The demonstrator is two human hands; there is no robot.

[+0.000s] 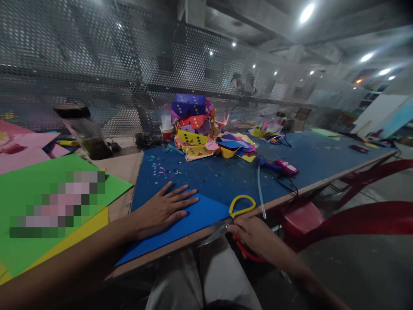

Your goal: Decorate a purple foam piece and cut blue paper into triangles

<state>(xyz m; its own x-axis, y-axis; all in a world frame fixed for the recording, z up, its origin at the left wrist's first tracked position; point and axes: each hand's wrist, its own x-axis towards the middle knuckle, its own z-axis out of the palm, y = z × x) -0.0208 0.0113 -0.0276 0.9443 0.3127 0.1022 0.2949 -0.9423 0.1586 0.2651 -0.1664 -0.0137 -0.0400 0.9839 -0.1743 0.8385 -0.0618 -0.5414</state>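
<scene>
My left hand [164,211] lies flat with its fingers spread on a blue paper sheet [193,219] at the table's front edge. Over that edge, at the sheet's right corner, my right hand [250,237] is closed on a pair of scissors [241,206] with one yellow and one red handle loop. The blades point left, just in front of the sheet's edge. Small paper bits [161,170] are scattered on the dark blue table surface behind my left hand.
Green paper [41,176] over yellow paper lies left. Behind stand a jar [87,135], a cup [167,132] and a pile of cut coloured paper [196,137]. A glue gun [285,168] with a glue stick [261,193] lies right, near red chairs [364,224].
</scene>
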